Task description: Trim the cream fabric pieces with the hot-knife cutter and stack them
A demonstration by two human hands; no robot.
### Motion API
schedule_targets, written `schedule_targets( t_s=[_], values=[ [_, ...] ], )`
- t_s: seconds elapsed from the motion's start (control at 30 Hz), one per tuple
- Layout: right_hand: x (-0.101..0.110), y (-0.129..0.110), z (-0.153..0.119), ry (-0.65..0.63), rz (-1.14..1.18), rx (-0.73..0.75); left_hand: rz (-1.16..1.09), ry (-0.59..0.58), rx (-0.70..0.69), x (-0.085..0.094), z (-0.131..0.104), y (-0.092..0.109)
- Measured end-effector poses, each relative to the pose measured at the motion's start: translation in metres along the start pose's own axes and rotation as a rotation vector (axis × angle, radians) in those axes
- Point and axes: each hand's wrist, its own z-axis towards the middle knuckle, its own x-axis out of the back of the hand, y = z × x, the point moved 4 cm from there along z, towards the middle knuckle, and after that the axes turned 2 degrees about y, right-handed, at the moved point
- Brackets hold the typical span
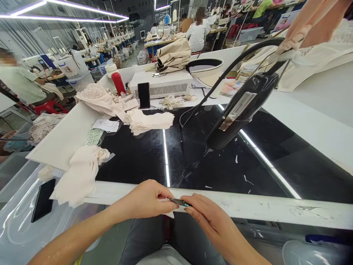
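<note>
1 broad black panel (pixel 132 158) stretched out ahead, and a bulky black device (pixel 249 110) hung or leaned over its right part; I could not tell which. A notched pile (pixel 79 173) of pale cloth lay at the panel's left edge, and a flatter stack (pixel 151 121) sat on its far left part. Just off the panel's near edge, the left hand (pixel 150 198) pinched a small pale cloth piece (pixel 169 214), while the right hand (pixel 209 217) gripped a slim dark tool (pixel 180 202), perhaps snips. The tool lay between the 2 hands, its long axis roughly along the panel's near edge, its pointed tip aimed at the left hand and slightly nearer the panel than its held end. Working the tip at the cloth seemed the step in hand, though any contact was too small to tell; the next move, I judged, called for a firm left pinch and a small, careful motion.
</note>
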Motion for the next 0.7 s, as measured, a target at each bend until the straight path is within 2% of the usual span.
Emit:
schedule_targets(
  t_s=[0.2, 0.3, 0.4, 0.5, 0.6, 0.7],
  values=[
    [0.002, 0.001, -0.001, 0.053, 0.062, -0.048, -0.062, -0.02, 0.008, -0.004, 0.0, -0.001],
    [0.016, 0.012, -0.006, 0.142, 0.001, -0.111, -0.156, 0.001, -0.013, -0.002, 0.003, 0.0],
    [0.042, 0.029, -0.008, 0.268, -0.195, -0.119, -0.228, 0.088, -0.03, 0.006, 0.006, -0.001],
    [0.062, 0.045, 0.0, 0.302, -0.442, -0.049, -0.331, 0.13, 0.0, 0.012, 0.009, -0.002],
    [0.071, 0.055, 0.016, 0.301, -0.71, 0.041, -0.438, 0.147, 0.031, 0.015, 0.01, -0.001],
    [0.074, 0.056, 0.029, 0.336, -0.919, 0.072, -0.485, 0.18, 0.016, 0.019, 0.01, 0.003]
  ],
)
